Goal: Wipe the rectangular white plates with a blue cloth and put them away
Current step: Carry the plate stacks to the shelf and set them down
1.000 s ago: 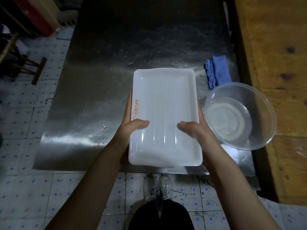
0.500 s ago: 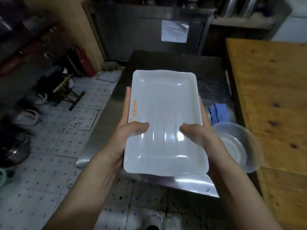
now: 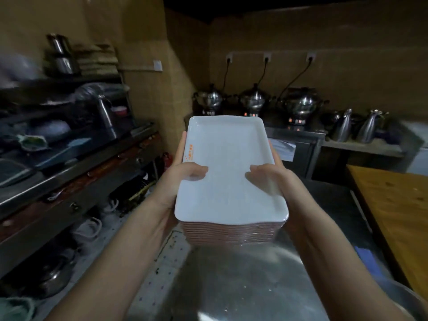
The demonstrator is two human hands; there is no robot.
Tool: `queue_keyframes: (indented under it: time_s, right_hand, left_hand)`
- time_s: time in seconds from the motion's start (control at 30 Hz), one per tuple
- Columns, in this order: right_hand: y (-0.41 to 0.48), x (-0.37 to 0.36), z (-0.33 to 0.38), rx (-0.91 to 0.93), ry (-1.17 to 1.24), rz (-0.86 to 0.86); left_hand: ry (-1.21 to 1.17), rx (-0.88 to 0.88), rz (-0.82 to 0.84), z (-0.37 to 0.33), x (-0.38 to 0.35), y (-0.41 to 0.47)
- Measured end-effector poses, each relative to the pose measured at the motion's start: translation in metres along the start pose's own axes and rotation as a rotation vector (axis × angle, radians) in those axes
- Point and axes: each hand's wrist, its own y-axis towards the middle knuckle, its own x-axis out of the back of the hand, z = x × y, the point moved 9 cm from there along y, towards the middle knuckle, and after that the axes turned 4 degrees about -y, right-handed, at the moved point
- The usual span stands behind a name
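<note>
A stack of rectangular white plates, with small orange print on the top plate's left rim, is held up in the air at chest height over the steel table. My left hand grips the stack's left side with the thumb on the top plate. My right hand grips the right side in the same way. The stack's edges show several plates beneath the top one. The blue cloth lies blurred on the table at the right, beyond my right forearm.
A wooden table stands to the right. Steel shelves with pots and trays run along the left. Three plugged-in metal pots and steel jugs stand on the counter ahead. The clear bowl's rim shows at bottom right.
The view has swung up from the table to the room ahead. The stack of plates has been lifted off the table and raised, both hands keeping the same grip.
</note>
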Motion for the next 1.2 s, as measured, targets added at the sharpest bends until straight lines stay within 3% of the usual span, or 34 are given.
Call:
queue_keyframes:
  time_s: [0.3,0.43,0.53,0.63,0.67,0.7,0.77,0.87,1.0,1.2]
  right_hand:
    - [0.072,-0.180,-0.018,0.006,0.035,0.014]
    - [0.092,-0.240,-0.034,-0.010,0.109,0.062]
    - [0.112,-0.267,-0.041,-0.014,0.092,0.085]
    - [0.131,-0.281,-0.047,-0.007,0.036,0.101]
    - [0.138,-0.283,-0.050,-0.003,0.013,0.105]
    - [0.147,-0.286,-0.052,-0.001,-0.005,0.104]
    - [0.173,-0.284,-0.058,0.010,-0.048,0.054]
    - [0.213,-0.271,-0.069,0.012,-0.173,-0.073]
    - [0.264,-0.253,-0.077,0.022,-0.109,-0.163]
    - [0.344,-0.226,-0.069,0.067,-0.163,-0.244]
  left_hand:
    - [0.098,-0.072,0.186,-0.122,0.148,0.014]
    - [0.073,-0.030,0.157,-0.150,0.204,0.028]
    - [0.146,0.105,0.057,-0.152,0.246,0.040]
    - [0.182,0.325,-0.043,-0.137,0.288,0.049]
    - [0.022,0.303,-0.015,-0.135,0.292,0.064]
    - [0.007,0.226,0.130,-0.138,0.283,0.078]
    - [0.011,0.068,0.230,-0.146,0.283,0.097]
    - [0.023,0.060,0.176,-0.138,0.304,0.141]
    - [0.011,0.063,0.146,-0.129,0.319,0.208]
    - [-0.005,0.071,0.275,-0.118,0.320,0.291]
